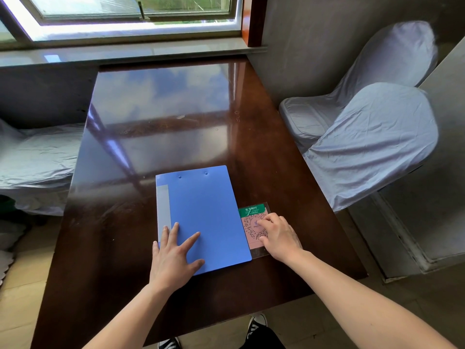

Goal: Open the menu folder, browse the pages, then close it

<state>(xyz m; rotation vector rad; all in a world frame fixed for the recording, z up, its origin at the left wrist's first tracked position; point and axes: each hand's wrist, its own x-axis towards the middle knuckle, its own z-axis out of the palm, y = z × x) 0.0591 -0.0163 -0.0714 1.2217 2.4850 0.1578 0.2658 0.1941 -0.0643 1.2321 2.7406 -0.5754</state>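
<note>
Far left: covered seat (37,157) beside the table (161,109), well away from both hands. Dark glossy tabletop reflecting the window (136,11) above.

Left hand (173,258): flat, palm down, fingers (191,239) spread apart, gripping nothing. Pressed on the folder (203,212) at its near left corner, fingertips reaching onto the grey spine strip (163,207). Folder shut, blue cover up, lying flat on the table's near half; most of it beyond and to the right of this hand, two rivets at the far edge.

Just right of the folder, touching or tucked slightly under its right edge: QR card (253,224), green header, pink body, in a clear sleeve.

Right hand (279,238): resting on the card, fingers loosely curled, tips down on the pink part, not pinching anything. Folder's right edge just left of these fingertips.

Further right, well apart: two covered chairs (372,137).

Below, near table edge: black-and-white sneakers (256,326).
</note>
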